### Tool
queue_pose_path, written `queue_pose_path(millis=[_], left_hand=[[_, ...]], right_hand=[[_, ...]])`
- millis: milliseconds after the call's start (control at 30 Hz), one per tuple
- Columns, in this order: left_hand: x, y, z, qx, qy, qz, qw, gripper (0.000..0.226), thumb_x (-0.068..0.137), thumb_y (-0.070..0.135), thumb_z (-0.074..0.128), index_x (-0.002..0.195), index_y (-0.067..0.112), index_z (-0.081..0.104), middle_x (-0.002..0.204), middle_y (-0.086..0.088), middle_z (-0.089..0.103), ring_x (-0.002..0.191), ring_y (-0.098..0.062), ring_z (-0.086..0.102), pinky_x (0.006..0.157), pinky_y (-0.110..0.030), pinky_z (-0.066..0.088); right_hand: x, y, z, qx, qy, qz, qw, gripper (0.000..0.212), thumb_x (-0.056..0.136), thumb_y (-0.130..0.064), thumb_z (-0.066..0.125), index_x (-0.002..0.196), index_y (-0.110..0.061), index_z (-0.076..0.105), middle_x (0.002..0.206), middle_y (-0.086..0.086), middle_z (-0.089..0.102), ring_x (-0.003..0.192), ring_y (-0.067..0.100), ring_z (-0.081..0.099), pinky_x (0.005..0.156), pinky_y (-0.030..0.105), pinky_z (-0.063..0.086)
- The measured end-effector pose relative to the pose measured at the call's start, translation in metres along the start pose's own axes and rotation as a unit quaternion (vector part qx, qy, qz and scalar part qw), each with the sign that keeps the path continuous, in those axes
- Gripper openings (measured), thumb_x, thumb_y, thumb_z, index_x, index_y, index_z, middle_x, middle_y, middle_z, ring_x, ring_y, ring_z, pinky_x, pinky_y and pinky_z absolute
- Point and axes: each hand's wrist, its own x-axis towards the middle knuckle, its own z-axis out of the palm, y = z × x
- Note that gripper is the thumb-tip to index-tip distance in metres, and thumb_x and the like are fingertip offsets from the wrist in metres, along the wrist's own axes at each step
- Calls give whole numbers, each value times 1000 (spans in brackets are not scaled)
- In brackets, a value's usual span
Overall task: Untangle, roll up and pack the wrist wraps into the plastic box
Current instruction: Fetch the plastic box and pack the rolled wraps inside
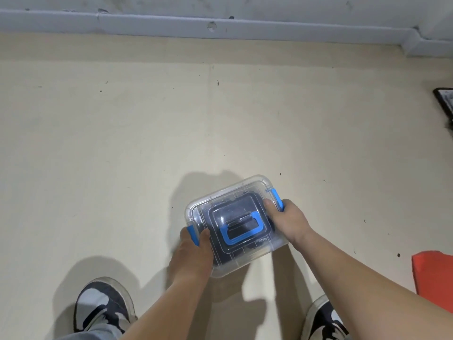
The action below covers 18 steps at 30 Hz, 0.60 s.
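A clear plastic box (208, 202) with its lid on sits between my hands above the cream floor. The lid carries a blue handle (241, 235) and a blue clip at each short end. Dark wrist wraps (247, 200) show through the lid, inside the box. My left hand (193, 251) grips the box's near-left end, thumb on the lid beside the left clip (192, 233). My right hand (286, 222) grips the far-right end with its thumb on the lid and fingers over the right clip (277, 197).
My two shoes stand on the floor, the left shoe (103, 305) and the right shoe (323, 317). A red object (434, 278) lies at the right edge and a dark framed item (445, 101) further back. A grey wall base (220, 25) runs along the top.
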Motion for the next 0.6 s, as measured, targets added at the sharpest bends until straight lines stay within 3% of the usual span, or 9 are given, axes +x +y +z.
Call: queue_pose_path(millis=[67, 133, 200, 300, 367, 433, 600], left_hand=[[1, 8, 0, 10, -11, -4, 1000, 54, 105, 64, 28, 151, 36, 30, 102, 0, 66, 90, -29, 67, 86, -43, 58], [6, 29, -1, 8, -17, 5, 1000, 47, 104, 57, 32, 144, 34, 39, 100, -1, 66, 88, -28, 67, 86, -47, 60], [7, 56, 0, 2, -21, 46, 999, 38, 102, 46, 40, 136, 30, 48, 109, -2, 66, 93, -25, 66, 90, -45, 57], [-3, 96, 17, -46, -16, 133, 990, 44, 101, 36, 52, 143, 23, 51, 129, 0, 64, 111, -26, 65, 98, -40, 52], [-17, 117, 37, -86, -49, 180, 979, 33, 98, 33, 57, 130, 25, 58, 116, 7, 65, 105, -23, 66, 94, -38, 53], [-31, 127, 57, -93, -84, 209, 970, 29, 101, 27, 60, 130, 26, 58, 110, 15, 60, 106, -21, 65, 95, -35, 50], [-52, 140, 93, -22, -128, 274, 953, 40, 102, 17, 60, 142, 21, 57, 132, 4, 60, 103, -16, 63, 90, -28, 45]], right_hand=[[1, 6, -7, 46, -22, 45, 998, 50, 100, -60, 56, 107, -11, 59, 104, 8, 69, 94, 27, 69, 91, 44, 57], [-3, 20, -16, 155, -27, 112, 981, 48, 97, -55, 65, 109, -9, 61, 107, 11, 72, 90, 27, 72, 81, 39, 58], [-5, 48, -23, 323, -38, 191, 926, 45, 93, -44, 76, 114, -6, 66, 107, 14, 78, 89, 31, 77, 80, 42, 63], [-7, 92, -32, 473, -30, 240, 847, 46, 95, -42, 75, 127, -10, 68, 111, 12, 80, 97, 33, 79, 87, 55, 63], [-6, 112, -44, 529, 5, 247, 812, 43, 99, -46, 69, 128, -14, 68, 113, 10, 80, 98, 33, 79, 82, 53, 64], [-2, 121, -60, 572, 37, 243, 783, 41, 102, -48, 64, 128, -17, 68, 114, 9, 80, 98, 33, 79, 85, 57, 64], [10, 133, -89, 682, 124, 237, 681, 35, 108, -38, 57, 131, -12, 63, 114, 12, 79, 99, 36, 78, 85, 66, 61]])
